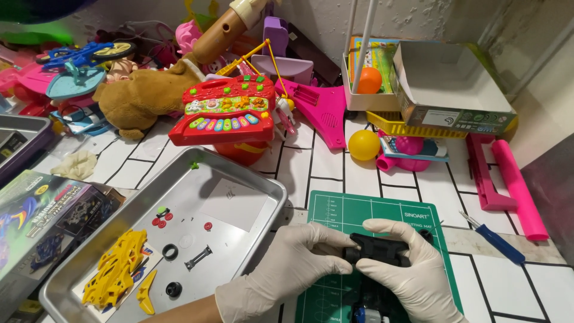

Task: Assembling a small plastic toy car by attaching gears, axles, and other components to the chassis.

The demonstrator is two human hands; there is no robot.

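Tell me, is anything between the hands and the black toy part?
No. The left hand and right hand both grip the black part directly, over the green cutting mat. Only their white gloves lie between.

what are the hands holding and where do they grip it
Both gloved hands, left hand and right hand, hold a black plastic toy part by its two ends, over the green mat.

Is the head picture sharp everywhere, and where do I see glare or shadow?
Head view: sharp at the centre; the gloved hands, left and right, and the black part they grip are clear. Soft glare on the metal tray. Straight tile lines bend towards the edges. The top left corner is blurred.
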